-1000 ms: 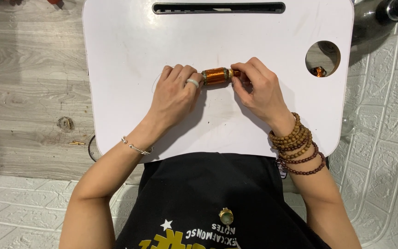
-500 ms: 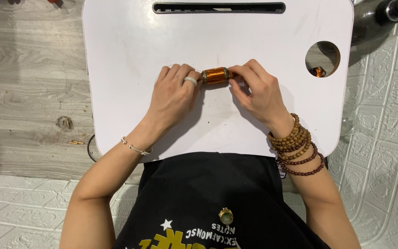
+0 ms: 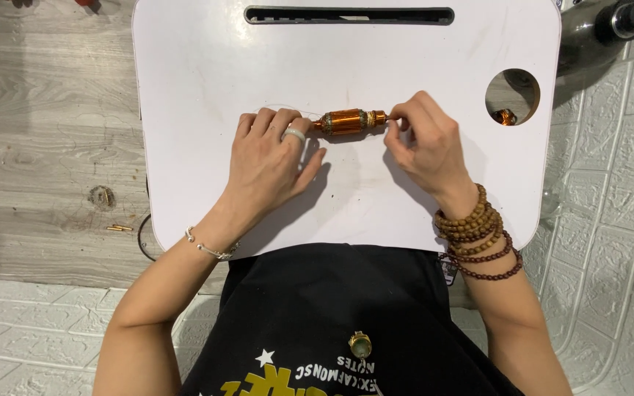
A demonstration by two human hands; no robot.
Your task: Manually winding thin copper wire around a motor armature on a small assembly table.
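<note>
- The left hand (image 3: 271, 158) lies palm down near the middle of the frame, fingers curled together over the left end of a small copper-coloured motor armature (image 3: 348, 121); a pale ring sits on one finger and a thin bracelet circles the wrist.
- The right hand (image 3: 425, 143) comes in from the lower right, wrist bent, with thumb and forefinger pinched together on the armature's right tip.
- The armature lies level, lengthwise left to right, just above the white lap tray (image 3: 199, 81), held between both hands in the centre of the frame.
- Both forearms angle upward from the bottom edge, elbows out; brown bead bracelets (image 3: 475, 235) are stacked on the right wrist.
- The tray has a long slot (image 3: 348, 15) along its top and a round hole (image 3: 511, 95) at the upper right.
- A dark metal flask (image 3: 599, 29) lies in the upper right corner.
</note>
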